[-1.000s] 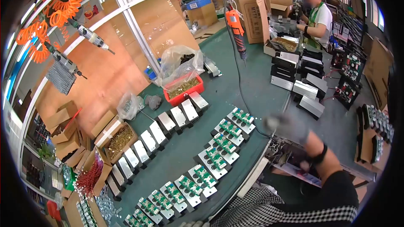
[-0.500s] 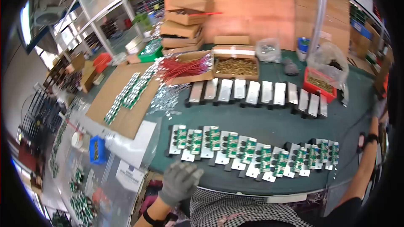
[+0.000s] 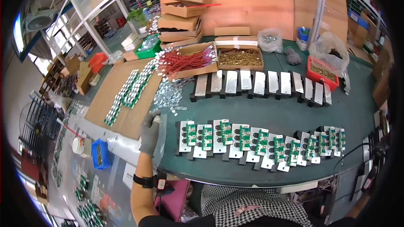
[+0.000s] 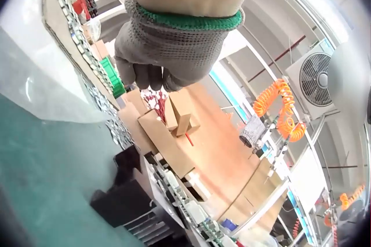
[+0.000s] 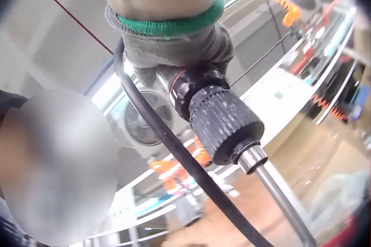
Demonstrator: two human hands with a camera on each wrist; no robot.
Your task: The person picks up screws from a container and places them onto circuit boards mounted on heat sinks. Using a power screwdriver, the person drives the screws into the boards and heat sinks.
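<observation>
the left hand, in a grey knit glove, is raised at the left end of the green-topped workbench, with its fingers curled round a small pale object held at the fingertips; what the object is cannot be told. in the left wrist view the gloved fingers are seen curled inward. just to the right of this hand a row of about sixteen green circuit boards on grey metal plates is laid out, the nearest board lying just beside the hand. beyond the hand, a second row of about eleven silver heat-sink plates is set out. the right hand, in a green-cuffed grey glove, is seen only in the right wrist view, closed round a black-collared electric screwdriver with a black cable.
</observation>
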